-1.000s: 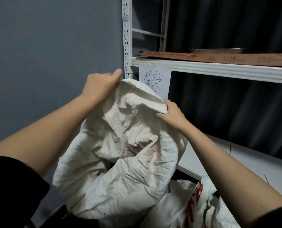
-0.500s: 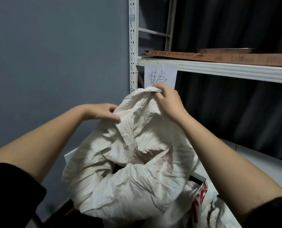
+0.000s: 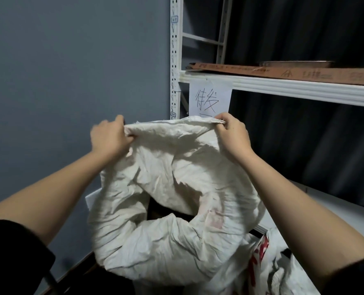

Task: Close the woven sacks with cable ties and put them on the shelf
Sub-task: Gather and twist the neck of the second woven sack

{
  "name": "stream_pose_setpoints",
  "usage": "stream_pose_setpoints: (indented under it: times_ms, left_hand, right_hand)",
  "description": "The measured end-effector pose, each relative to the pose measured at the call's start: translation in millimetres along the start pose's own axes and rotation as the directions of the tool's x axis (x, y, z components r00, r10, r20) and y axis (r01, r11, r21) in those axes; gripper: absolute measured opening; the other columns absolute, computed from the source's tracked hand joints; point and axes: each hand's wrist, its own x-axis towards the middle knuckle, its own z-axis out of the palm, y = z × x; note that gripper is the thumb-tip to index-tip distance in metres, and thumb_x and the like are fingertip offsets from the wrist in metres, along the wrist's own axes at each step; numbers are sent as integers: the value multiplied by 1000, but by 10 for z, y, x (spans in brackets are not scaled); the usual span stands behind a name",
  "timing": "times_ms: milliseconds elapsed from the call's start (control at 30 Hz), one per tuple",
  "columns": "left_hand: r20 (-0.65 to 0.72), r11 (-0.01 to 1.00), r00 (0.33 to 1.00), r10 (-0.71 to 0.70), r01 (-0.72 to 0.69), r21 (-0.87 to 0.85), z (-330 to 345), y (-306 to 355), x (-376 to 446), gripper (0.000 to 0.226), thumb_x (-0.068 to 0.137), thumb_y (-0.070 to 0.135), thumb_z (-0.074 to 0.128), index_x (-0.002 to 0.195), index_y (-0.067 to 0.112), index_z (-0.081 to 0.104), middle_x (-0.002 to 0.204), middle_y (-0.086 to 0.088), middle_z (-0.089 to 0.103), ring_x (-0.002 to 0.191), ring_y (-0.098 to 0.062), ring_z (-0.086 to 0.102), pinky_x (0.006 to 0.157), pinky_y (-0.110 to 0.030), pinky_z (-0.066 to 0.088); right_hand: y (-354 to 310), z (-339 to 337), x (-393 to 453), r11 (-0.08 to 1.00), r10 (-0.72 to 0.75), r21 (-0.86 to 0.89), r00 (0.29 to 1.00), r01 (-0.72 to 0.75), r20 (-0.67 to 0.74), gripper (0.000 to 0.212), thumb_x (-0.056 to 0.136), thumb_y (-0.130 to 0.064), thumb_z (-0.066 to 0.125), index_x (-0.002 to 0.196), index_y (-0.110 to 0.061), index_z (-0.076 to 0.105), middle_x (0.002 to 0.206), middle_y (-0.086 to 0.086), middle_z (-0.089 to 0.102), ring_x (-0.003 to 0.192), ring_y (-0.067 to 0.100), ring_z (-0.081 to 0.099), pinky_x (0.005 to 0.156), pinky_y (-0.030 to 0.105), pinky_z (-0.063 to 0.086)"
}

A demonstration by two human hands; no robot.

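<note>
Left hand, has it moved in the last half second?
Yes. The left hand rose to the sack's top edge, nearer the paper label's height.

I'm in a storeroom: a white metal rack (image 3: 175, 60) with slotted uprights, a handwritten paper label (image 3: 210, 100) taped to its shelf (image 3: 304, 90), flattened cardboard (image 3: 283, 73) stored above, bare grey wall (image 3: 70, 71).

Two hands (image 3: 111, 137) (image 3: 232, 133), two woven sacks (image 3: 172, 209) (image 3: 268, 267), one paper label (image 3: 209, 99), one shelf unit (image 3: 283, 88).
</note>
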Motion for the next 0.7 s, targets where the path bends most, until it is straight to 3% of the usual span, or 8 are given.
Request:
stream_pose_setpoints:
  times_ms: [100, 167, 300, 367, 433, 500, 567, 700]
  left_hand:
    - [-80, 999, 997, 12, -10, 35, -170, 74, 202, 41, 80, 52, 61, 79, 11, 57, 85, -23, 67, 91, -39, 61, 77, -38, 38]
    - [125, 992, 988, 86, -74, -99, -285, 96, 341, 47, 79, 58, 57, 68, 13, 53, 77, -16, 65, 83, -35, 62, 70, -36, 39]
    - [657, 874, 654, 374, -11, -487, -411, 19, 303, 57, 54, 59, 55, 79, 10, 67, 75, 2, 61, 70, -11, 53, 71, -28, 41]
    - [732, 861, 526, 433, -2, -508, -286, -70, 192, 62, 51, 52, 60, 94, 9, 69, 91, -1, 68, 78, -7, 58, 78, -24, 46]
    - [750, 880, 490, 445, -82, -468, -101, -145, 63, 36, 63, 35, 71, 95, 20, 64, 103, -2, 69, 88, -11, 62, 81, -25, 48]
    - [720, 906, 551, 422, -274, -322, 30, -211, -8, 25, 76, 21, 71, 96, 26, 59, 104, 3, 68, 95, -16, 62, 79, -26, 47]
    - [573, 890, 714, 403, -452, -62, 55, -249, -61, 25, 80, 29, 66, 102, 22, 57, 102, 1, 68, 96, -25, 63, 74, -30, 46]
    - [187, 962, 944, 271, -274, -6, -109, -229, 1, 28, 81, 32, 65, 71, 14, 45, 93, -18, 67, 88, -40, 62, 63, -35, 39]
  right_hand:
    - [55, 33, -16, 994, 22, -104, 1000, -22, -6, 23, 88, -23, 42, 98, -27, 62, 91, 1, 65, 83, 29, 57, 66, 32, 40]
    - [87, 20, 4, 995, 58, -79, 997, -62, -51, 23, 89, -22, 41, 100, -25, 61, 96, 4, 66, 86, 30, 57, 66, 32, 38]
    - [148, -111, 114, 981, 184, 95, 972, -172, -143, 25, 92, -20, 40, 103, -20, 63, 105, 7, 66, 96, 30, 57, 71, 30, 36]
    - [181, -157, 134, 978, 189, 115, 969, -172, -158, 24, 93, -21, 40, 103, -19, 63, 104, 5, 66, 95, 27, 57, 72, 29, 37]
    - [201, -175, 134, 977, 190, 134, 967, -168, -169, 24, 94, -21, 40, 102, -19, 63, 103, 3, 66, 92, 24, 56, 72, 29, 37]
    - [210, -187, 132, 978, 175, 145, 969, -150, -177, 24, 94, -21, 41, 102, -20, 63, 102, 2, 65, 93, 22, 56, 72, 29, 37]
    - [213, -203, 123, 987, 143, 97, 974, -127, -176, 23, 95, -23, 40, 102, -22, 62, 98, -1, 64, 90, 22, 55, 71, 30, 37]
    - [236, -211, 109, 984, 132, -98, 977, -150, -168, 24, 95, -21, 38, 107, -19, 59, 101, 3, 60, 88, 28, 54, 69, 32, 36]
